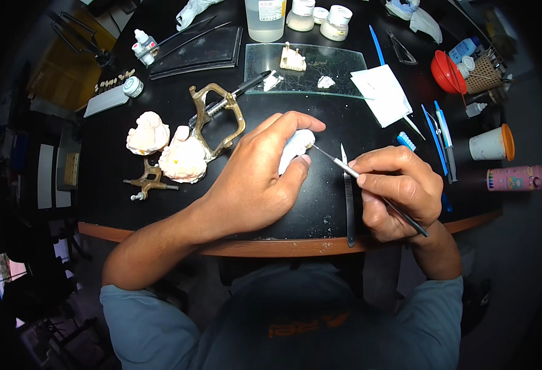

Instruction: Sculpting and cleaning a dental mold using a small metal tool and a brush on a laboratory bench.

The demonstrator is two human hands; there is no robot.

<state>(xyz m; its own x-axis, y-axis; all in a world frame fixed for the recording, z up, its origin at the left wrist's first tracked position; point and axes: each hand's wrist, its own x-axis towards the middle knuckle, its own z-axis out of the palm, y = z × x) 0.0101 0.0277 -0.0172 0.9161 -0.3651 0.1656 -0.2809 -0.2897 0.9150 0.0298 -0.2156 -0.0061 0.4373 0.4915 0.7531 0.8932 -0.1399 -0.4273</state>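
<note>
1. Sitting closest to the bench edge (271,246), the right hand (397,191) has its fingers pinched tight round a thin metal-handled tool (369,185), held like a pen, tip touching the white plaster piece.
2. Left hand (252,179) wraps that small white plaster piece (295,151): thumb under, fingers curled over the top, held just above the dark bench near its middle.
3. Between the hands lies a pair of slim tweezers (348,203), pointing away from the person.
4. Left of the hands: two pinkish plaster casts (166,148), with a brass articulator frame (218,120) touching one.
5. Further out, a glass slab (308,68) carries a small cream model (292,58) and white crumbs; a white paper sheet (382,92) overlaps its right end.
6. Right side: a white cup with an orange lid (493,143) lying on its side, a pink cylindrical tube with a patterned label (516,177) below it, a red bowl (446,73) and a wicker basket (481,77).
7. Far edge: a clear square bottle with a white label (264,17), then white-capped round jars (320,17).
8. Far left: a small white dropper bottle (144,46).
</note>
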